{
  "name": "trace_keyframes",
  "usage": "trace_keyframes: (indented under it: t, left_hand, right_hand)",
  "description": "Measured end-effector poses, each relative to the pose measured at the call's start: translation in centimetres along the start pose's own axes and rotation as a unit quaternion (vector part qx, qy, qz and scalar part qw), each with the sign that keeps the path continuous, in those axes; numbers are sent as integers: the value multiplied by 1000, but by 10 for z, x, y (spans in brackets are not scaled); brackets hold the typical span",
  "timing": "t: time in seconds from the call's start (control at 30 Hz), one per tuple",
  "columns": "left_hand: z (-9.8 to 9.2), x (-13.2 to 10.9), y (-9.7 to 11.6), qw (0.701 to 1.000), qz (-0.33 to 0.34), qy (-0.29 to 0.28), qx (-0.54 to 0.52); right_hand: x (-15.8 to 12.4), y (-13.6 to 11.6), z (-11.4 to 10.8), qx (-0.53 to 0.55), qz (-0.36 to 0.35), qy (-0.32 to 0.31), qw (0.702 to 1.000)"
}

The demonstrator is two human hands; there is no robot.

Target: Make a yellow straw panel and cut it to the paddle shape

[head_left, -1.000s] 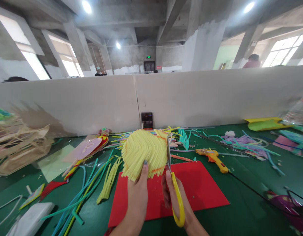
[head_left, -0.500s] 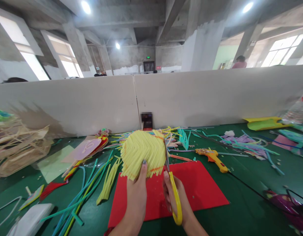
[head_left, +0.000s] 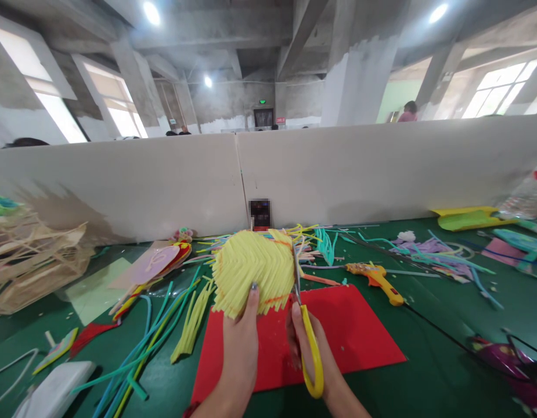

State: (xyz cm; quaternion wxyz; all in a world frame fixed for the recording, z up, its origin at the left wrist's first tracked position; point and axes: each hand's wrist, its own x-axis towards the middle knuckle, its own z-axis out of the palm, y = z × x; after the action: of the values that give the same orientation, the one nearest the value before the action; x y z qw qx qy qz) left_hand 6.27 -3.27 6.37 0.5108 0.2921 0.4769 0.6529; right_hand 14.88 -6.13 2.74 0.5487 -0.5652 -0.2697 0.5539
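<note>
My left hand grips the lower edge of a round yellow mat of glued strips, thumb on its front face, and holds it upright above a red sheet. My right hand is closed in the yellow handles of a pair of scissors. The blades point up along the mat's right edge, where an orange line is drawn.
A yellow glue gun lies right of the mat, its black cord running right. Loose coloured strips litter the green table on the left. A white partition closes the back. A wicker heap sits far left.
The mat and both hands have shifted very slightly left and up; the scissors still work along the mat's right edge. A person behind the partition walked left.
</note>
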Motion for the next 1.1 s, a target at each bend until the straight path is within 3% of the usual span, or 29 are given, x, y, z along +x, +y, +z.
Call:
trace_keyframes:
  t: [0.3,0.57,0.83,1.1]
  left_hand:
    - [-5,0,-4,999,25,-24,16]
    - [-7,8,1,997,34,-52,37]
    - [-6,8,5,998,28,-48,36]
    - [-7,10,2,998,23,-47,29]
  right_hand:
    - [4,0,-4,7,-62,-11,998]
    - [5,-6,-9,-25,-69,-12,997]
    - [8,-4,-12,-13,-83,-51,995]
    - [1,-10,-12,-18,-79,-37,996]
